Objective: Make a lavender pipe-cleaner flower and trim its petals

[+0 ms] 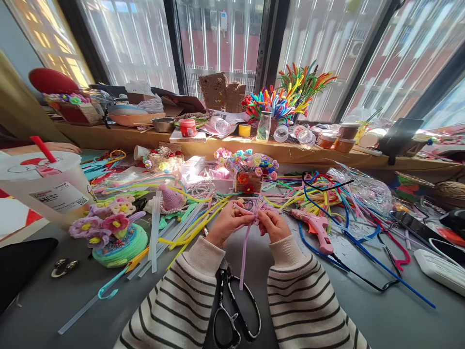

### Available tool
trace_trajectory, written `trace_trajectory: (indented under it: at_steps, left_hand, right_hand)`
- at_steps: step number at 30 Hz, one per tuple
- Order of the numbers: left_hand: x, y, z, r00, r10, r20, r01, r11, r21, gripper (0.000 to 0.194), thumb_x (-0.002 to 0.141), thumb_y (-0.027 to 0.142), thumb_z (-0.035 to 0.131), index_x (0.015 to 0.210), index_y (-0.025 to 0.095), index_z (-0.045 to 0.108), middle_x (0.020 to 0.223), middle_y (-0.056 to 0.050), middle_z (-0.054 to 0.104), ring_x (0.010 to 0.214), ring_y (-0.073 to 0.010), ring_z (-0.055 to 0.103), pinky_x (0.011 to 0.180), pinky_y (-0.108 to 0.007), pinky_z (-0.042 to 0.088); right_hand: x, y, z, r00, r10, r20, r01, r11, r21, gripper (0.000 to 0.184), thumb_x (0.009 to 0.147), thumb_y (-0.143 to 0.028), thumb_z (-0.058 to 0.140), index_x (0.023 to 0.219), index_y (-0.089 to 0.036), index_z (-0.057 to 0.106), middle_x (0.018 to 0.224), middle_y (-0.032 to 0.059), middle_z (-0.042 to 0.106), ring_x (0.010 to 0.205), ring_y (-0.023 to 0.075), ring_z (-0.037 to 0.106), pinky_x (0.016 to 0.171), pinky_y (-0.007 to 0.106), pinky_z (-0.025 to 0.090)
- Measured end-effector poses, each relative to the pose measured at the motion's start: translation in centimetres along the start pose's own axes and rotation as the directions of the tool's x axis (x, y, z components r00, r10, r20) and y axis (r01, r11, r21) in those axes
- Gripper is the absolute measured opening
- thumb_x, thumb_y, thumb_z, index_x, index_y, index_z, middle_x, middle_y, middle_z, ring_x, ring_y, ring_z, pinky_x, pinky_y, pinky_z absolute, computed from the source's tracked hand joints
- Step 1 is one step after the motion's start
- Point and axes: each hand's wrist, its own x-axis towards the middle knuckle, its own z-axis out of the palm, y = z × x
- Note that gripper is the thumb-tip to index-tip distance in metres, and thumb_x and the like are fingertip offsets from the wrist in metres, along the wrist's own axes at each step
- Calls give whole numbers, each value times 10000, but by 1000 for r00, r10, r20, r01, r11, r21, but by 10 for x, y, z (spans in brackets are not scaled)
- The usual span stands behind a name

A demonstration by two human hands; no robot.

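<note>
Lilac pipe cleaners (244, 259) are bunched together between my two hands over the near middle of the table, with one long end hanging down. My left hand (228, 224) pinches the bunch from the left side. On the other side, the fingertips of my right hand (273, 225) are closed on the same bunch. How the stems are twisted is partly hidden by my fingers. Black-handled scissors (236, 310) lie below my hands, their blades partly under my left sleeve. A pink glue gun (315, 227) rests to the right of my right hand.
Yellow pipe cleaners (196, 232) and clear glue sticks (155, 232) lie at left, near a flower-topped green piece (121, 245) and a drink cup (43, 184). Blue stems (392, 276) and the gun's cord stretch across the right. Another person's hand (54, 147) shows behind the cup.
</note>
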Motion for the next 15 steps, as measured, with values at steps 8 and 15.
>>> trace_trajectory:
  at_steps: [8, 15]
  left_hand:
    - [-1, 4, 1, 998, -28, 52, 30, 999, -46, 399, 527, 136, 673, 760, 164, 350, 577, 46, 543, 572, -92, 545, 558, -211, 371]
    - [-6, 11, -1, 983, -24, 181, 42, 995, -94, 301, 594, 135, 626, 765, 157, 380, 554, 51, 522, 523, -61, 504, 515, -182, 354]
  right_hand:
    - [-4, -3, 0, 995, -89, -43, 84, 992, -94, 361, 653, -510, 481, 513, -181, 434, 386, -58, 397, 326, 61, 357, 346, 200, 294]
    - [-4, -5, 6, 996, -16, -91, 35, 977, 211, 308, 637, -473, 527, 600, -176, 455, 380, -87, 368, 291, 35, 307, 307, 175, 261]
